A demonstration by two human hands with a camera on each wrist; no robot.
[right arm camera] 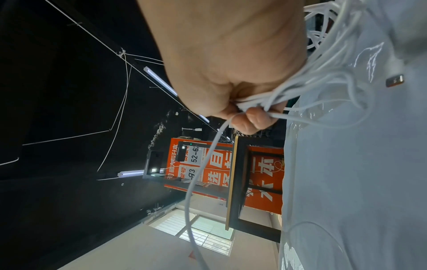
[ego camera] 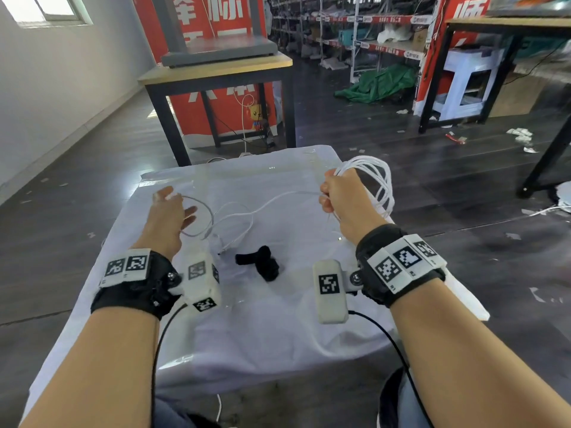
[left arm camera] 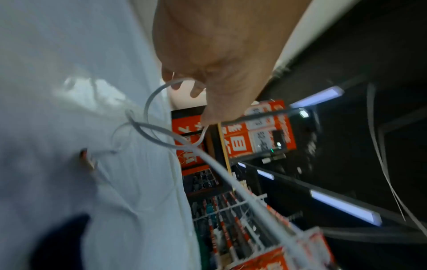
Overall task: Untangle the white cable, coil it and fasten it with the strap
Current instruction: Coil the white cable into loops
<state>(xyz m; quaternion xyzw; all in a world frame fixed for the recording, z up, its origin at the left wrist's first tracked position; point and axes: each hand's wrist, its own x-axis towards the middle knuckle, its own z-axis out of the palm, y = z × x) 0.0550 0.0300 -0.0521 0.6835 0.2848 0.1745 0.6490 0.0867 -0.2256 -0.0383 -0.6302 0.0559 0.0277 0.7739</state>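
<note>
A smooth, white plastic-sheathed cable [ego camera: 375, 180] with a faint sheen lies over a table [ego camera: 234, 344] draped in thin, creased white cloth under a clear glossy film that catches the light; a soft, matt black fabric strap [ego camera: 262, 262] rests on it. Black matt fabric wristbands [ego camera: 139, 288] carry matt white plastic blocks printed with black-and-white paper-like markers. Behind, a pale wood-topped desk [ego camera: 216, 69] stands on matt black metal legs above a dark, slightly glossy plank floor [ego camera: 432, 168], with a crumpled green cloth [ego camera: 380, 84] beside metal shelving
</note>
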